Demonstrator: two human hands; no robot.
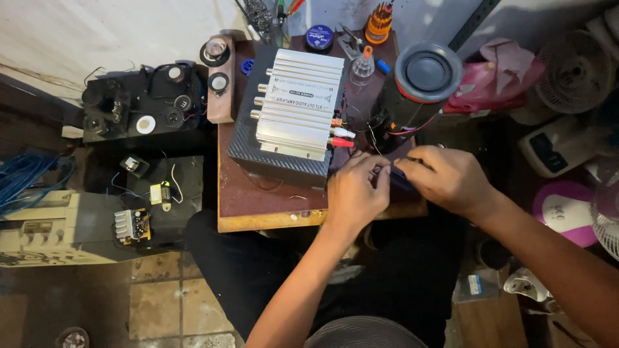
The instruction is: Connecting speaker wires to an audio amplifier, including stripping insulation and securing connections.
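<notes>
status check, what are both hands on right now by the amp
Left hand and right hand pinched together on a small dark part, mostly hidden. Silver amplifier just left. Round speaker and wires crowd behind.

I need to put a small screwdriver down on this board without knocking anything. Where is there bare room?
The brown board is bare along its near edge, in front of the silver amplifier and beside the left hand. The far edge is crowded with a clear bottle, a blue lid and tools; the round speaker and right hand fill the right side.

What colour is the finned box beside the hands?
Silver amplifier, with a black carbon-weave base; the head view shows it.
</notes>
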